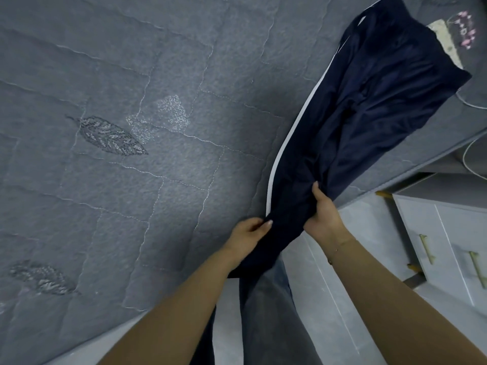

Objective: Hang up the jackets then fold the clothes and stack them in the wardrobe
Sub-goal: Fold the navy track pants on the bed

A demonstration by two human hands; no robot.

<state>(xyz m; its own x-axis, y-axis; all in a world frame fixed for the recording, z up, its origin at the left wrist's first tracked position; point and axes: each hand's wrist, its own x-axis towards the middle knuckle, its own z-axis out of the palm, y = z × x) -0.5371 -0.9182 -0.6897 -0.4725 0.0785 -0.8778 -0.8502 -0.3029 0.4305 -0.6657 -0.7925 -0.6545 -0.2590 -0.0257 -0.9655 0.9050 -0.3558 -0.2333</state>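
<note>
A pair of navy track trousers with a white side stripe lies stretched along the right side of the grey quilted bed. Its wide end reaches the far right of the bed; its narrow end hangs over the near bed edge. My left hand pinches the narrow end on the striped side. My right hand grips the same end from the other side, fingers curled into the cloth. No jacket or wardrobe shows here.
A pale garment with pink marks lies under the trousers' far end. White cabinets with brass handles stand at the right beside the bed. A thin white cable loops near the bed edge. Grey tiled floor lies below.
</note>
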